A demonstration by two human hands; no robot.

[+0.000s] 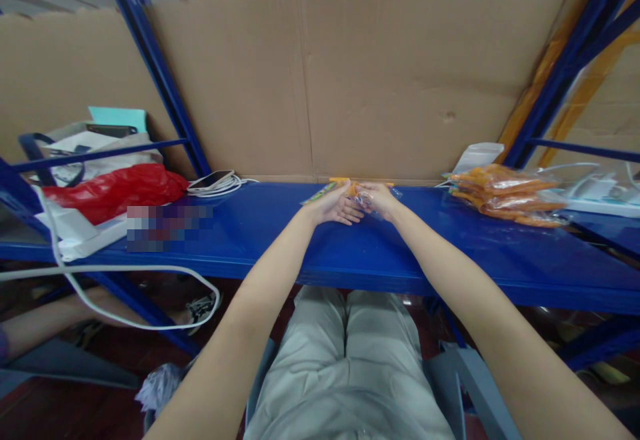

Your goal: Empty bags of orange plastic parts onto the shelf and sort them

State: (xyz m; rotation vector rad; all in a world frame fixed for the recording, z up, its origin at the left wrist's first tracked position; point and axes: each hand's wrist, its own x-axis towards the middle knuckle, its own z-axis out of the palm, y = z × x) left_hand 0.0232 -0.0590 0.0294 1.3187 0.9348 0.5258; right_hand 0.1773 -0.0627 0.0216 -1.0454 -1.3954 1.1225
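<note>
Both hands are meeting at the middle of the blue shelf [350, 247], and the right hand [380, 200] is closing its fingers on a small clear bag [369, 205] with something orange showing at its top. The left hand [335, 205] is reaching its fingers against the same bag, but whether they are pinching it or only touching it is too small to tell. Just behind the hands an orange strip [341, 179] is lying loose against the foot of the cardboard sheet [400, 73], and a green card [319, 193] is lying just beside the left hand. Well off to the right of the hands, a pile of bagged orange pieces [505, 193] is sitting on the shelf with a white pouch [477, 157] behind it. Judging by that pile, a good many pieces are already bagged, while the one in the hands and the loose strip are not yet with them. Well off to the left, a phone [211, 180] is resting on a coiled white cable [227, 188], with a red bag [113, 190] beyond it.
</note>
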